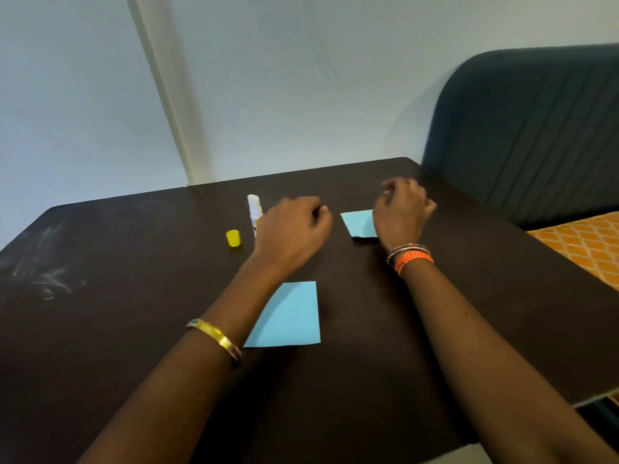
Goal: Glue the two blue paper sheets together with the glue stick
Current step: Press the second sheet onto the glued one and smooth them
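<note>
Standing upright and uncapped, the glue stick (254, 209) sits just left of the loosely curled, empty left hand (293, 231), nearer than the right hand (400, 212), also empty.

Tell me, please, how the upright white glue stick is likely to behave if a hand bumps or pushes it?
The white cylindrical glue stick stands tall on a narrow base, so a nudge from the left hand beside it would probably tip it. Once down, its round body would likely roll. Its yellow cap is off, so the tip could smear.
</note>
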